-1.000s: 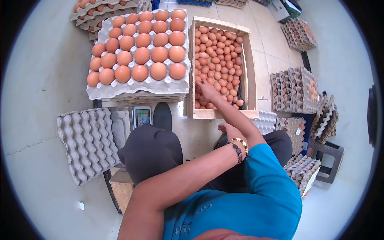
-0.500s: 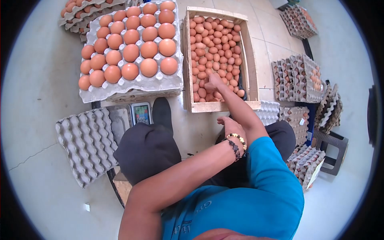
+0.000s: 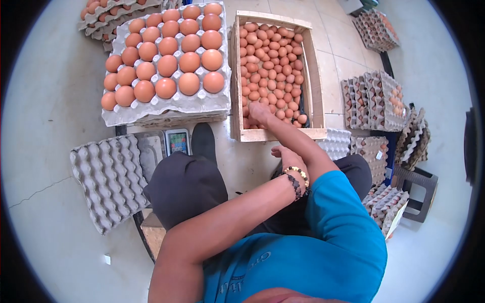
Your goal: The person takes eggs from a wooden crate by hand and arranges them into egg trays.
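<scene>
My right hand (image 3: 259, 112) reaches into the near left corner of a wooden crate (image 3: 283, 135), down among loose brown eggs (image 3: 273, 65). Its fingers point downward and are mostly hidden behind the back of the hand, so any egg in them cannot be made out. My left hand (image 3: 290, 157), with two beaded bracelets at the wrist, hangs by the right forearm just outside the crate's near side. Its visible fingers are loosely extended with nothing in them. Left of the crate, a stack of cardboard trays bears a top egg tray (image 3: 166, 107) full of brown eggs.
A digital scale (image 3: 178, 142) sits by my shoe (image 3: 204, 144), with an upturned cardboard tray (image 3: 108, 182) beside it. Stacked egg trays (image 3: 374, 101) stand on the right, near a dark plastic stool (image 3: 427, 187). More filled trays (image 3: 98, 20) are at the far left.
My right hand has moved left and a little nearer to me inside the crate, into its near left corner. My left hand has hardly moved.
</scene>
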The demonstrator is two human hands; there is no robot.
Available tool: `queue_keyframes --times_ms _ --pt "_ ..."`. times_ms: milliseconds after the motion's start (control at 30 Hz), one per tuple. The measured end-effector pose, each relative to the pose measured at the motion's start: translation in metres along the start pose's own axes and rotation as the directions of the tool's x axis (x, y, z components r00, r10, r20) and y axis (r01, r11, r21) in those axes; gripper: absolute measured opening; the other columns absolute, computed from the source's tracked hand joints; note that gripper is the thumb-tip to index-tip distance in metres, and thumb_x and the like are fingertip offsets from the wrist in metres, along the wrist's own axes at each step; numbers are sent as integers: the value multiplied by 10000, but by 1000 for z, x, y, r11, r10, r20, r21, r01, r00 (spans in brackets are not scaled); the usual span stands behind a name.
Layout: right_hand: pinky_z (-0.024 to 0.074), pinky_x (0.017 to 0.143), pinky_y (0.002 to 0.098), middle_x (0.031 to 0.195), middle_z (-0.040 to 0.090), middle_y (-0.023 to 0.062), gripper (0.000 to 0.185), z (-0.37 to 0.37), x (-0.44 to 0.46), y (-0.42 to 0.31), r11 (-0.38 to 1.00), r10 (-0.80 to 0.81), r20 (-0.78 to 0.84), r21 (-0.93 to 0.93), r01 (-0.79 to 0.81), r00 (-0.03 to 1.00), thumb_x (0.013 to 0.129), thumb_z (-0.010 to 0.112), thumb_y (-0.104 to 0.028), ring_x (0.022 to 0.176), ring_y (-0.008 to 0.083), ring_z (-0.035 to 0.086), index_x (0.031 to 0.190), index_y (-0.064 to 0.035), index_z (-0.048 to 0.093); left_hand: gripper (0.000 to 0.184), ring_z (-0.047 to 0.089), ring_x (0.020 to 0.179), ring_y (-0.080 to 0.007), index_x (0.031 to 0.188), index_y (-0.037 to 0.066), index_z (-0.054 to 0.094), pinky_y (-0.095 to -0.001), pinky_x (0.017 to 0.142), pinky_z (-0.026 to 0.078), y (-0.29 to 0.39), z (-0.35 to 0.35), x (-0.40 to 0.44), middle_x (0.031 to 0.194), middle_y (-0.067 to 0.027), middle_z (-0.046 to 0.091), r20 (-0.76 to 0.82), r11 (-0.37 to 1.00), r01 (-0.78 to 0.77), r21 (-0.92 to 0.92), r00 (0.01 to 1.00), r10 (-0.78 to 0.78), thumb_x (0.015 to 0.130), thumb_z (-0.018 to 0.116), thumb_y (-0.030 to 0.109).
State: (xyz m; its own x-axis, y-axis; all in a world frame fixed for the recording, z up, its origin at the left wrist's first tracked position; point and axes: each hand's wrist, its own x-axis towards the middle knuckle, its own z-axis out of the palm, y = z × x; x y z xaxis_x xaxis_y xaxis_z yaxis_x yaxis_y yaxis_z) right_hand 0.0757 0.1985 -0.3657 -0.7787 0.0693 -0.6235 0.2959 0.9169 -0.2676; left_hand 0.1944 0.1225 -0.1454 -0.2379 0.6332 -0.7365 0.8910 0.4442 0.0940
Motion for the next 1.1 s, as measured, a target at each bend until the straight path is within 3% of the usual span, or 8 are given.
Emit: queue_keyframes --times_ms 333,433,533,567,700,833,933,1100 --pt "568 652 372 800 713 158 207 18 25 25 997 -67 -23 -45 66 998 661 739 -185 730 255 699 765 -8 713 390 555 1202 -342 1336 98 581 -570 969 378 -5 0 2 1307 -103 607 5 1000 -8 3 1000 8 1005 416 223" --pt "540 568 293 742 681 103 217 7 19 45 936 -93 41 346 73 995 673 748 -152 641 176 653 846 -28 705 386 554 1202 -348 1328 91 588 -568 971 379 -6 -4 2 1302 -110 609 36 999 -33 -26 999 34 993 444 217" --pt "492 507 224 750 625 58 198 -8 8 72 444 -145 184 890 -102 972 769 695 -73 593 117 599 961 -77 647 385 555 1199 -352 1319 80 595 -567 970 379 -6 -12 -3 1294 -118 614 11 995 -76 -61 997 77 974 482 212" --pt "476 486 200 753 606 44 210 -13 5 76 209 -184 212 963 -172 960 800 677 -47 577 98 581 999 -93 627 386 555 1198 -353 1316 77 597 -567 969 379 -7 -14 -5 1291 -121 616 -6 993 -90 -73 996 90 968 496 210" --pt "476 488 204 914 584 44 556 -57 -25 67 -217 -361 -27 975 -56 932 790 667 24 665 92 601 1259 -139 418 378 561 1194 -357 1291 75 617 -560 966 381 -2 -14 -5 1276 -135 625 -32 996 -78 -43 997 77 954 520 216" --pt "500 542 194 973 590 47 622 -109 -36 48 -128 -474 -264 965 231 840 701 731 47 763 89 613 1239 -113 463 379 574 1185 -347 1283 90 627 -554 963 384 4 -10 0 1266 -125 634 -5 994 -108 -33 994 108 949 527 238" --pt "494 525 202 1020 596 62 619 -143 -58 31 -83 -442 -339 937 338 831 680 759 26 697 95 590 1228 -79 491 369 586 1175 -328 1279 104 632 -549 964 387 3 -10 0 1258 -109 640 -12 992 -116 -42 993 116 953 518 236" --pt "489 530 195 1007 618 64 623 -150 -56 43 -67 -458 -290 954 292 840 758 758 -88 695 119 606 1320 -63 490 360 592 1169 -321 1277 124 633 -565 985 381 4 -7 -5 1272 -90 634 -18 996 -87 -4 996 87 957 520 244"
